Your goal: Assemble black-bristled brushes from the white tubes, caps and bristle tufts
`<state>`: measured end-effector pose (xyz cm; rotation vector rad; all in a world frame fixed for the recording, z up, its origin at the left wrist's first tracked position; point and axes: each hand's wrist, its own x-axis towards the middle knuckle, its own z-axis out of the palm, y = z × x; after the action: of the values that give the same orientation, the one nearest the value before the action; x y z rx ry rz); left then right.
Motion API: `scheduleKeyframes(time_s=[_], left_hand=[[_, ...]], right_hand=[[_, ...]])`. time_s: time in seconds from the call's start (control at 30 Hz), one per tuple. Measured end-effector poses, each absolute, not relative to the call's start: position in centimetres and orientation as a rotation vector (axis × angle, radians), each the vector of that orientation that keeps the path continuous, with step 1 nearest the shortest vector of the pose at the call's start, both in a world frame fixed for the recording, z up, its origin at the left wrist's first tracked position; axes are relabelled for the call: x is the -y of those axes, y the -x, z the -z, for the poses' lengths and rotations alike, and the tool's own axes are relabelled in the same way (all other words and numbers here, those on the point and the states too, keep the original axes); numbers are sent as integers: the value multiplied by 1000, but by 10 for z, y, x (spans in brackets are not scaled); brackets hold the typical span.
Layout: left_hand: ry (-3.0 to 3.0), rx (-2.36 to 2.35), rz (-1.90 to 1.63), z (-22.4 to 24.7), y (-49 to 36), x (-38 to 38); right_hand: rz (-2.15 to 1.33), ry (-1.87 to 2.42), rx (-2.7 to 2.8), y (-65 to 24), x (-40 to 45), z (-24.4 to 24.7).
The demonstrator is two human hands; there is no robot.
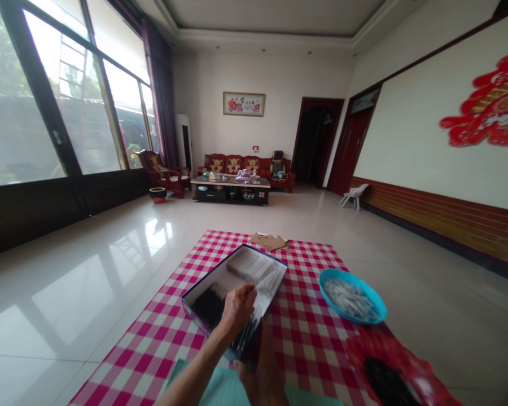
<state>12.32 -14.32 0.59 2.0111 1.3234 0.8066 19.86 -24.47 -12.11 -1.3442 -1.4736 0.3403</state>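
Observation:
My left hand (239,307) is over a shallow open box (214,276) with dark sides and a white inside. Its fingers are closed in a pinch; what they hold, if anything, is hidden. Rows of thin whitish sticks (249,266) lie in the far part of the box. Dark slim pieces (207,304) are heaped at its left, and more dark sticks (244,337) lie at its near end. My right hand (258,366) is low beside the box's near corner, blurred and in shadow, so its grip does not show.
The box rests on a pink-and-white checked tablecloth (161,332). A blue bowl (381,304) of whitish translucent pieces stands at right. Nearer is a red container (364,344) with black pieces. Brown cardboard (271,242) lies at the far edge, pale green material (220,386) at the near edge.

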Motion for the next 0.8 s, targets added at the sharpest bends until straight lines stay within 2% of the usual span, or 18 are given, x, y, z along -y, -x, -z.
scheduleKeyframes(time_s=[0.2,0.47,0.7,0.8], left_hand=[[-1927,-1337,-910,3,-81,139],[-1945,-1380,-915,15,-84,135],[-2048,-1362,-997,12,-94,130],[-2101,-1299,-1000,17,-93,131]], right_hand=[[-269,1371,1516,-215,232,106],[-350,1442,1673,-263,228,81],[-141,1506,1618,-258,232,96],[-28,1533,1620,-264,232,86]])
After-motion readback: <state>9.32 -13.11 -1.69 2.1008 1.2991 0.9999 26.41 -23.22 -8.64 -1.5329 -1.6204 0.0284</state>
